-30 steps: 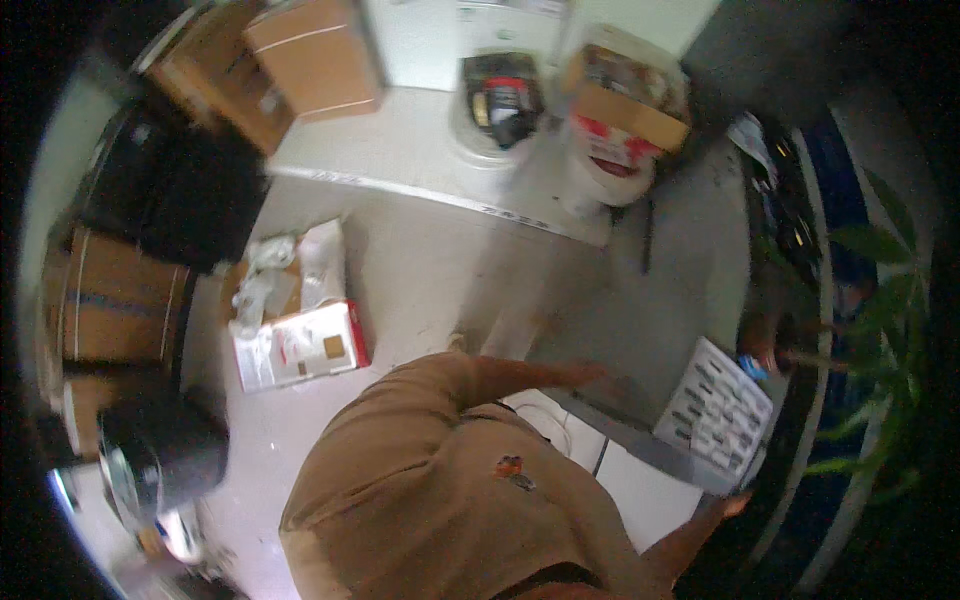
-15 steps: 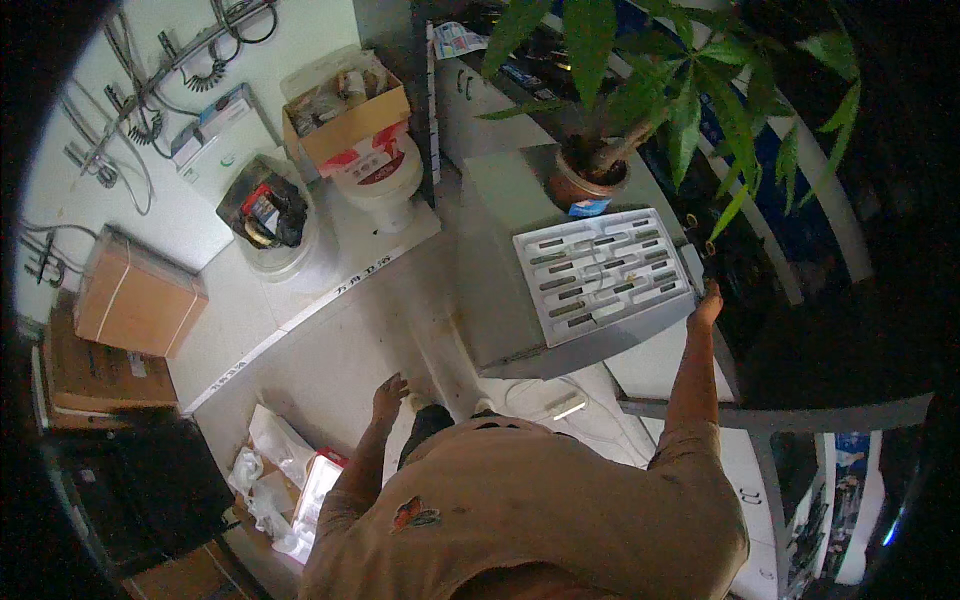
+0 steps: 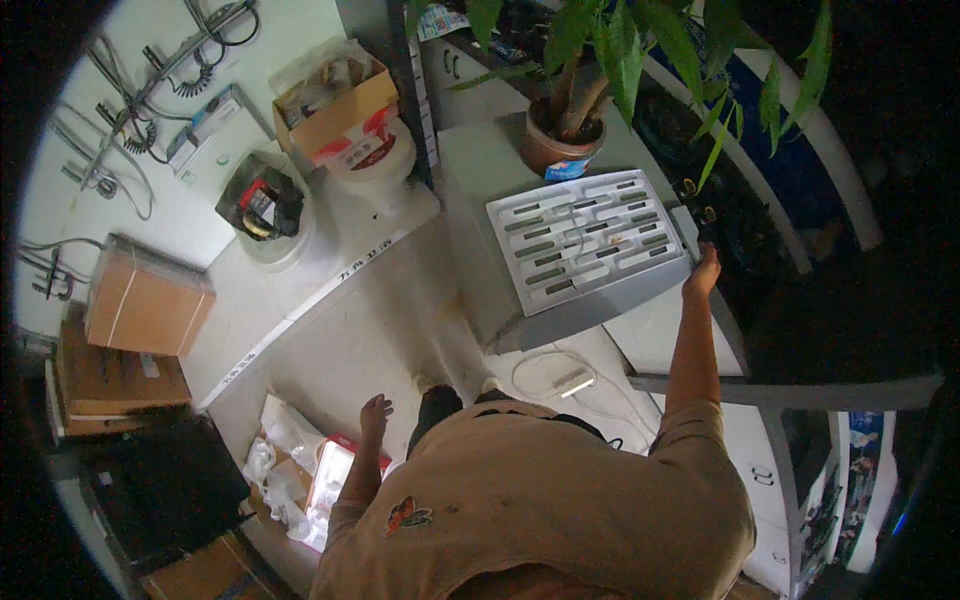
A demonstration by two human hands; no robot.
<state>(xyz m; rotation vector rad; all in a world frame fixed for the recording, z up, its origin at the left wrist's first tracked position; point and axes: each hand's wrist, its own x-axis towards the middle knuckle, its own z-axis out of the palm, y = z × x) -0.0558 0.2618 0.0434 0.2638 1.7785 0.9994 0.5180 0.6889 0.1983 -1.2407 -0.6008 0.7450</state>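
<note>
My right hand (image 3: 702, 274) is stretched out past the right corner of the grey cabinet (image 3: 470, 175). Its fingers are closed around something dark that I cannot make out against the dark background. Close to that hand, on the cabinet top, lies a white tray (image 3: 507, 262) with rows of slots holding several slim grey pieces. A small grey block (image 3: 686, 229) sits between the tray and the hand. Low over the floor hangs my left hand (image 3: 375, 416), open and holding nothing, its fingers loosely apart.
Behind the tray stands a potted plant (image 3: 556, 152) with long leaves. A white power strip (image 3: 576, 383) and its cable lie on the floor. Plastic bags (image 3: 285, 485) are at the left, near cardboard boxes (image 3: 130, 385). On a raised platform stand a bucket (image 3: 268, 250) and a toilet (image 3: 385, 165) bearing an open carton.
The view has shifted, so the cabinet and plant appear higher. My right hand remains beside the tray. My left hand has swung slightly, with its fingers pointing upward in the picture.
</note>
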